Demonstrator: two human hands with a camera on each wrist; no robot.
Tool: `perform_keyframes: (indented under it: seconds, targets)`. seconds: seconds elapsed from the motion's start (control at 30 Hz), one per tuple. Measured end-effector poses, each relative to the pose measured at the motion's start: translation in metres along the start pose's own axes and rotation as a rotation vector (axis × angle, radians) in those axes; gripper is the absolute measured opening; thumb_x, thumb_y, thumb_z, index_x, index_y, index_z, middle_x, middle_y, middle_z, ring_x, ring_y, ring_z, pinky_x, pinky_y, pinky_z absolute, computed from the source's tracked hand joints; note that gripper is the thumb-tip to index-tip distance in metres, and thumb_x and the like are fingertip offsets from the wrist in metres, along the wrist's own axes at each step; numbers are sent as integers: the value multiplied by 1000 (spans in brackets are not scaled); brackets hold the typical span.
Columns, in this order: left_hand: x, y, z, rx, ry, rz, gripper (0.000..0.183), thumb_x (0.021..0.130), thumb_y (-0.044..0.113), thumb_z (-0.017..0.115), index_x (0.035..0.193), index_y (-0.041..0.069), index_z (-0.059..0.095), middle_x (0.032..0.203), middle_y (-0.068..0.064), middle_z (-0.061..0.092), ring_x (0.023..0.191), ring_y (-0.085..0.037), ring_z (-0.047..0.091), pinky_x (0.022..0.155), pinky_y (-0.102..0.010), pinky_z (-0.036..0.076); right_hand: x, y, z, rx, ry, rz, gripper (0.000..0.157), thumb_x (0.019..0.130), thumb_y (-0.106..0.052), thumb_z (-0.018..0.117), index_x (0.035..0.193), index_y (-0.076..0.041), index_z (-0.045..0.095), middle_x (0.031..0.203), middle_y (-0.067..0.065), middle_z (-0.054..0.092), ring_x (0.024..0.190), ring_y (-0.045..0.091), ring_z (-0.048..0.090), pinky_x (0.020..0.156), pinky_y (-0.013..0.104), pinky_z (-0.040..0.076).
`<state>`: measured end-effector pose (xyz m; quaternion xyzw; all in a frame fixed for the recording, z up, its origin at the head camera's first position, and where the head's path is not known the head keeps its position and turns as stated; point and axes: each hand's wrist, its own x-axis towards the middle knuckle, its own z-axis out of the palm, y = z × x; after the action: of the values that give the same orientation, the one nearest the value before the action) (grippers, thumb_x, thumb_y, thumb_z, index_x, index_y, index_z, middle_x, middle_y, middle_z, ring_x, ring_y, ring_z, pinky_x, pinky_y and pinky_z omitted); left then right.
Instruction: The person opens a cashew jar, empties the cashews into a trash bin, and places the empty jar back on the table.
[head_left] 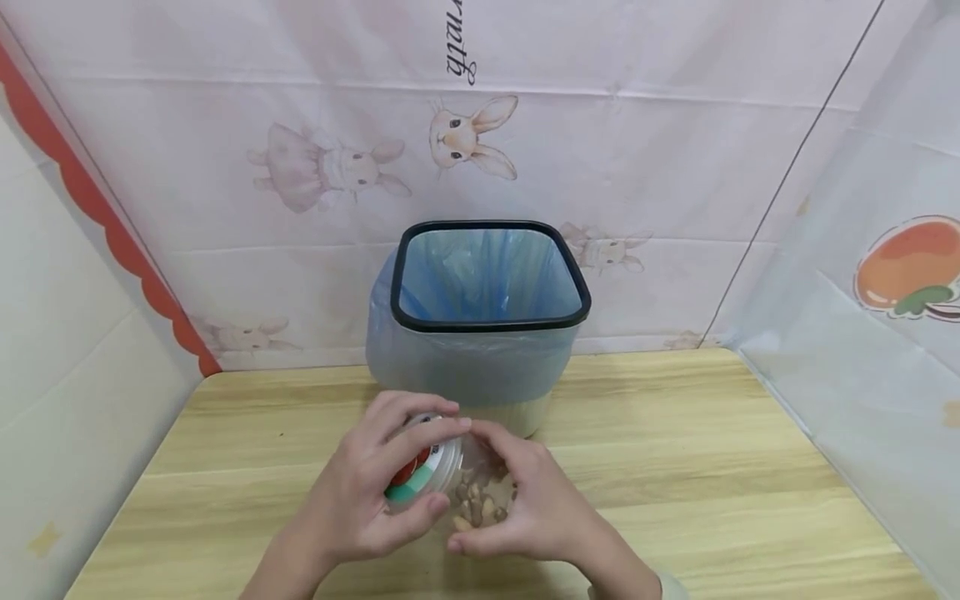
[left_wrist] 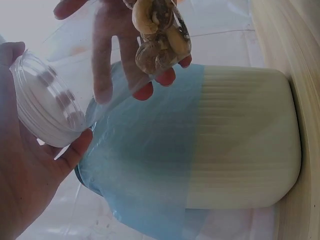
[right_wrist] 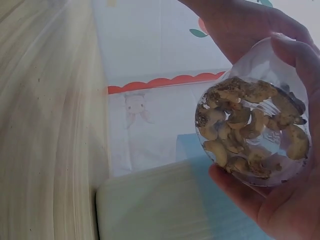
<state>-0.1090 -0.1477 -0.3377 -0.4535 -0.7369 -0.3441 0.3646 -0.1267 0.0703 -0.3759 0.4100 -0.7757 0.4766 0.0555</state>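
My left hand [head_left: 360,483] grips a clear plastic lid [left_wrist: 42,97] that has a red, white and green label on top. In the left wrist view, the lid's open side faces the jar and stands tilted at its mouth. Fingers and thumb of my right hand [head_left: 543,508] wrap around the clear plastic jar [right_wrist: 257,57], which lies tipped toward the lid. Browned cashew nuts [right_wrist: 237,125], some with dark spots, are gathered near the jar's bottom. Both hands are close together over the table, in front of the bin.
A cream ribbed bin [left_wrist: 245,135] with a black rim [head_left: 491,326] stands at the table's back edge. Its translucent blue bag [head_left: 386,333] hangs over the outside. Printed rabbit sheeting [head_left: 330,225] covers the wall behind the wood-grain table [head_left: 675,450], and sheeting lines both sides.
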Motion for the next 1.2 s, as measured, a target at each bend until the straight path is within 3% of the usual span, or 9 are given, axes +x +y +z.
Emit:
perform_keyframes:
  seconds: [0.4,0.7,0.83,1.0,1.2]
  targets:
    - [1,-2,2,30,51,-11,39,95,40,57,119,13,68,117,-9,63,104,-23,56,82,-24,49,1,-3,5,-34,32,33,89,68,-41,91,144,-31,46,121,-12,64,95,8,64,78,26,56]
    - [-3,-1,1,89,45,-147,36,93,37,61,122,17,67,119,-4,62,103,-20,55,72,-27,52,2,-3,14,-291,202,-87,96,66,-53,88,147,-25,45,130,-11,61,96,4,64,79,20,56]
    - [-4,-2,1,107,39,-185,38,91,36,64,124,18,67,121,-2,62,103,-19,55,70,-28,53,3,-2,15,-332,227,-111,97,65,-53,89,147,-23,45,130,-9,62,96,4,64,79,20,56]
    - [-4,-2,0,97,9,-165,47,93,47,59,129,18,65,126,-4,62,108,-20,56,72,-31,54,3,-2,11,-268,188,-68,97,64,-51,90,146,-24,46,130,-10,62,102,6,65,82,24,57]
    - [0,-2,-4,48,-17,-75,51,94,51,55,131,17,64,126,-8,62,108,-22,56,75,-33,53,2,-5,6,-111,76,38,93,66,-49,90,145,-28,45,124,-11,64,96,8,63,78,25,55]
